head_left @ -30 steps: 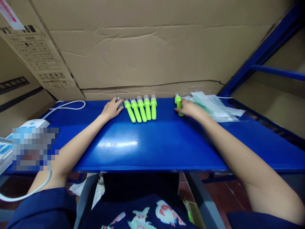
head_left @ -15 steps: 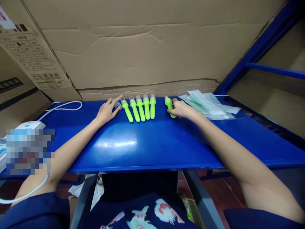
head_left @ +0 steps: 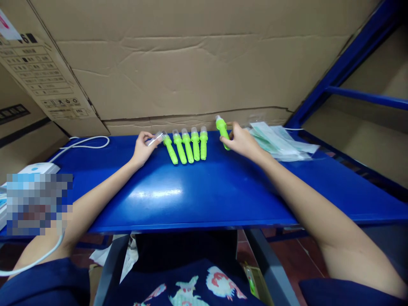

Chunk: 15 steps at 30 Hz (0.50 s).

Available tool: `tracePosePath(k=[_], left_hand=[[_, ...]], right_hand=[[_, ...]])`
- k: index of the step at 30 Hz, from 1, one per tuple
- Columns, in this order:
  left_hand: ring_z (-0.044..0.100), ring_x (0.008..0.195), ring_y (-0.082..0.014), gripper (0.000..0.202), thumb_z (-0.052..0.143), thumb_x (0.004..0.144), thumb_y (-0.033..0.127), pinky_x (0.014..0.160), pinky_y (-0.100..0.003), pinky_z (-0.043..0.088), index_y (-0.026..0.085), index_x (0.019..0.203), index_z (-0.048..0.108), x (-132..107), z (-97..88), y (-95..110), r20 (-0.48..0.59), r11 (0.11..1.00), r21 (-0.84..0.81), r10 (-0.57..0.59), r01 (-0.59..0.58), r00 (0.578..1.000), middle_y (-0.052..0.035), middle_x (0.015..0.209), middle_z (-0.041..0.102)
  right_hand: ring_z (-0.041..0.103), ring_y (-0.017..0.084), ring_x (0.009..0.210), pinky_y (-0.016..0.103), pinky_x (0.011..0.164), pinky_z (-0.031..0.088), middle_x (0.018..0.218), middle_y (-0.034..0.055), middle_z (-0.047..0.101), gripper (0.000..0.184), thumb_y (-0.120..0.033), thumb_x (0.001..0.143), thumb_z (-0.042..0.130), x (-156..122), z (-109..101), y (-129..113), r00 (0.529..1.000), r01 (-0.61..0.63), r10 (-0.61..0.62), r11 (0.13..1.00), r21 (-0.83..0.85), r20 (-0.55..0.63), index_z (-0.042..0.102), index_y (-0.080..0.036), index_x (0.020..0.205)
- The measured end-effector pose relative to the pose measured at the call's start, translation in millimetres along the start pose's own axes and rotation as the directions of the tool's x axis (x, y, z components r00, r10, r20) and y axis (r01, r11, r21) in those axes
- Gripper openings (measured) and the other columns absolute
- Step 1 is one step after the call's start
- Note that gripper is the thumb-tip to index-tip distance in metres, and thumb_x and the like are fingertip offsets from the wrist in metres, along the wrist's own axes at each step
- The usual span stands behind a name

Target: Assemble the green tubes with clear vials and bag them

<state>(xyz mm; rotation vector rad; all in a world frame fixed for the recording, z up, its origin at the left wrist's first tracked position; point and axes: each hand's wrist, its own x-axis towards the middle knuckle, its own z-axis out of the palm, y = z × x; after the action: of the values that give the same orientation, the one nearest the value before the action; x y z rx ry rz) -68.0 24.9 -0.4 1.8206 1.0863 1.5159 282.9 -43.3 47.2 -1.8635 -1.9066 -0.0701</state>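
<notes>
Several bright green pen-like tubes (head_left: 187, 146) with clear caps lie side by side at the far middle of the blue table (head_left: 204, 191). My right hand (head_left: 242, 141) is closed on one more green tube (head_left: 222, 130), lifted off the table and tilted, just right of the row. My left hand (head_left: 142, 147) pinches a small clear cap (head_left: 155, 138) at the left end of the row, close to the leftmost tube.
A stack of clear plastic pouches (head_left: 280, 142) lies to the right of my right hand. A white cable (head_left: 83, 143) and a white power strip (head_left: 38, 169) sit at the left. Cardboard boxes (head_left: 191, 63) wall off the back; a blue rack frame (head_left: 357, 89) stands right.
My right hand has carried its green tube leftward from the pouches toward the row and lifted it. My left hand has picked up the clear cap.
</notes>
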Motion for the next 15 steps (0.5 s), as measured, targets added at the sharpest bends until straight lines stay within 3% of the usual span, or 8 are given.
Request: tracePosePath(k=[3,6,10,15], left_hand=[[0.070,0.075,-0.0157,0.052,0.071,0.077,0.064,0.062,-0.024,0.052,0.021,0.096,0.049,-1,5.5,-1,0.030,0.986,-0.121,-0.112,0.115,0.993,-0.0026,0.081,0.070],[0.070,0.070,-0.0151,0.052,0.066,0.081,0.067,0.059,-0.023,0.051,0.021,0.102,0.051,-3,8.5,2,0.030,0.988,-0.120,-0.097,0.100,0.995,-0.0024,0.078,0.072],[0.073,0.079,-0.0190,0.054,0.059,0.084,0.070,0.070,-0.030,0.057,0.021,0.105,0.051,-4,10.6,5,0.064,0.986,-0.140,-0.080,0.089,0.995,-0.0057,0.086,0.074],[0.073,0.087,-0.0197,0.052,0.059,0.086,0.068,0.080,-0.035,0.058,0.021,0.107,0.049,-7,12.1,7,0.126,0.989,-0.131,-0.058,0.074,0.990,-0.0071,0.094,0.073]], right_hand=[[0.069,0.030,0.084,0.038,0.074,0.051,0.093,0.0132,0.073,0.061,-0.041,0.088,0.054,-4,-3,-6,0.997,0.064,-0.062,0.997,0.052,-0.039,0.044,-0.011,0.141],[0.069,0.028,0.080,0.036,0.072,0.050,0.094,0.0123,0.073,0.061,-0.041,0.089,0.053,-9,-5,-13,0.990,0.137,-0.134,0.988,0.069,-0.054,0.042,-0.012,0.142],[0.068,0.024,0.076,0.031,0.065,0.046,0.095,0.0104,0.072,0.062,-0.040,0.089,0.052,-16,-3,-21,0.960,0.278,-0.276,0.958,0.070,-0.046,0.038,-0.013,0.143],[0.068,0.022,0.074,0.029,0.063,0.043,0.097,0.0093,0.072,0.059,-0.039,0.091,0.049,-24,4,-29,0.870,0.492,-0.493,0.869,0.058,0.013,0.039,-0.014,0.144]])
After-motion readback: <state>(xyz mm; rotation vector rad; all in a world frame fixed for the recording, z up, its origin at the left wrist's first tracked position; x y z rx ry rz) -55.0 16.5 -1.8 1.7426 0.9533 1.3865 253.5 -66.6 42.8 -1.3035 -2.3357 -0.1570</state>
